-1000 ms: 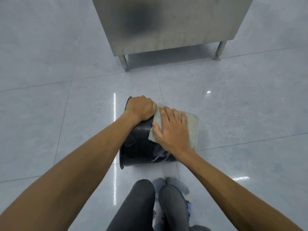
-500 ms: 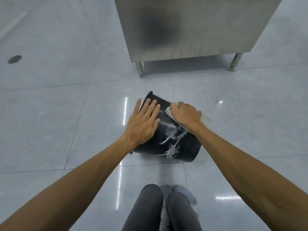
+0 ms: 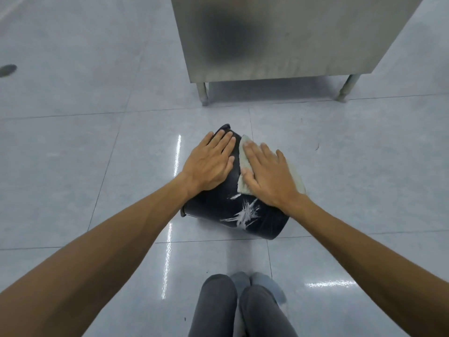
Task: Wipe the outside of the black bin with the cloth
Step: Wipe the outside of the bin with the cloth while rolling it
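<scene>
The black bin (image 3: 233, 215) lies on its side on the grey tiled floor, its rim toward the left and its base toward me on the right. White scratch marks show on its side. My left hand (image 3: 209, 164) rests flat on the bin's upper left side, fingers spread, holding nothing. My right hand (image 3: 267, 176) presses flat on the pale cloth (image 3: 243, 164), which is draped over the bin's top right. Most of the cloth is hidden under that hand.
A stainless steel cabinet (image 3: 279, 37) on short legs (image 3: 202, 93) stands just beyond the bin. My knees in grey trousers (image 3: 240, 307) are at the bottom centre. A dark round floor drain (image 3: 8, 69) sits at the far left. Glossy tiles surround the bin.
My right hand has gone from bunched on the cloth at the bin's far side to flat, spreading the cloth on top. My left hand slid up toward the rim.
</scene>
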